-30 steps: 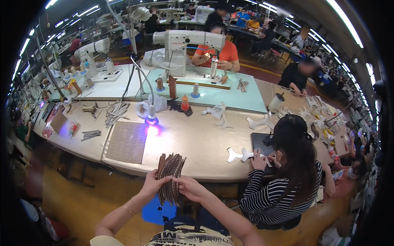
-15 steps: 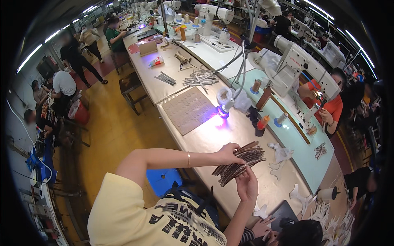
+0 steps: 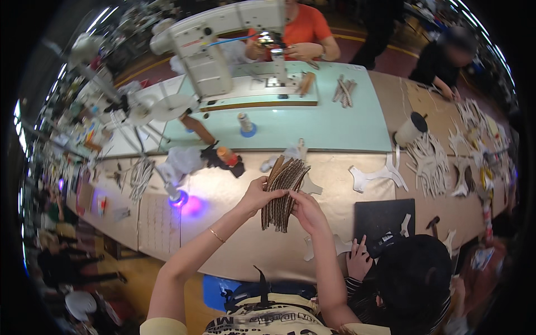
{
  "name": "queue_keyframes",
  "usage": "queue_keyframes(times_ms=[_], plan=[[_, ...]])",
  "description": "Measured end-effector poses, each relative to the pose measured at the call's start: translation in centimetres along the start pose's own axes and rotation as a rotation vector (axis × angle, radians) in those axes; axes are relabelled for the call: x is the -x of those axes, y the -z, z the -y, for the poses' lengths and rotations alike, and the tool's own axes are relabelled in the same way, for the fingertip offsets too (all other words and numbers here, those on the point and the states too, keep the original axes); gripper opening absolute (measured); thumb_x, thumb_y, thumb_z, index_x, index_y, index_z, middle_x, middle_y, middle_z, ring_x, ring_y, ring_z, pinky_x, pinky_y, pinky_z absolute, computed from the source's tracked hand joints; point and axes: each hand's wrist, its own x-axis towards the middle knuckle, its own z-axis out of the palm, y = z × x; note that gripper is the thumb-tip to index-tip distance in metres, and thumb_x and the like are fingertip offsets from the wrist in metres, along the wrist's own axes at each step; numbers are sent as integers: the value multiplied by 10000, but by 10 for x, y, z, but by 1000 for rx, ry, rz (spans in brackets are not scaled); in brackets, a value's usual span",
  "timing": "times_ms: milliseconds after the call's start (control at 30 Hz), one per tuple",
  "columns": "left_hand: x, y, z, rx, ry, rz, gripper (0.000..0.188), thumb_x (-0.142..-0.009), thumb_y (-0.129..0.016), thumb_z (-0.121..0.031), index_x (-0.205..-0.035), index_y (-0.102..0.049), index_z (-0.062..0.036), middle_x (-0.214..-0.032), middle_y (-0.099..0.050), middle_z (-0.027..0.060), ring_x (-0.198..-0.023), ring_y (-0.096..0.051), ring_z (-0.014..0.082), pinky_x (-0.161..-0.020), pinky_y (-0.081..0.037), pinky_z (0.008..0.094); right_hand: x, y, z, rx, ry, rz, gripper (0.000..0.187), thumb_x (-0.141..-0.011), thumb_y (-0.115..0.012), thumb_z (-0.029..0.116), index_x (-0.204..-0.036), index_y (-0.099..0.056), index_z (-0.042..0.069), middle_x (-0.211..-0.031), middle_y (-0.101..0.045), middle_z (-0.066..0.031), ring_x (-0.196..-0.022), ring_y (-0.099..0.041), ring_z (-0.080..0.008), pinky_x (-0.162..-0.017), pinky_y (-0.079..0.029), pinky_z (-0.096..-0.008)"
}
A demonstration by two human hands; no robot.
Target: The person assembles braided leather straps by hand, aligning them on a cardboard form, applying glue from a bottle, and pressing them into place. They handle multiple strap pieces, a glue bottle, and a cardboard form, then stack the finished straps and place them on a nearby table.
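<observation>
A bundle of brown, braided-looking strips (image 3: 277, 215) is held upright above the table in front of me, fanned slightly at the top. My left hand (image 3: 259, 196) grips its left side, with the thumb lying across the strips. On the other side, my right hand (image 3: 307, 212) pinches the bundle's right edge, and its fingertips nearly meet the left thumb. Part of the strips is covered by my fingers. Behind the bundle, a pale cut piece (image 3: 311, 186) and a crumpled clear bag (image 3: 290, 152) lie on the table.
Left of my hands, a lamp (image 3: 177, 197) throws purple light. A sewing machine (image 3: 204, 61) stands across the table, where a person in orange works. At right are white cut pieces (image 3: 379, 177), a black mat (image 3: 365, 215), a hammer (image 3: 433, 224) and a co-worker's hand (image 3: 359, 261).
My view has swung to the right, bringing the sewing machine straight ahead. The strips have turned from slanted to nearly upright, still between both hands.
</observation>
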Motion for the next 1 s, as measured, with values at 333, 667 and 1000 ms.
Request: queue_keyframes(times_ms=[333, 667, 1000], plan=[[-176, -98, -40, -5, -2, 250, 420, -843, -733, -78, -1182, -556, 95, -1061, -667, 153, -914, -668, 187, -805, -558, 300, -69, 79, 105, 162, 308, -408, 309, -937, -641, 260, -1103, -649, -1, -1007, -689, -51, -896, -629, -110, -804, -481, -276], [-335, -143, -42, 149, 29, 249, 349, -898, -677, -108, -1153, -532, 80, -1057, -652, 136, -934, -660, 210, -827, -547, 338, -202, 155, 183, 492, 368, -645, 381, -914, -646, 318, -1033, -652, -43, -863, -677, -74, -732, -616, -138, -654, -479, -297], [-392, -114, -14, -119, -64, 112, 415, -853, -720, -199, -1106, -629, 118, -918, -704, 141, -773, -654, 177, -706, -518, 302, -249, 166, 185, 968, 243, -844, 450, -833, -678, 377, -928, -691, -63, -897, -705, -236, -891, -692, -358, -779, -520, -404]])
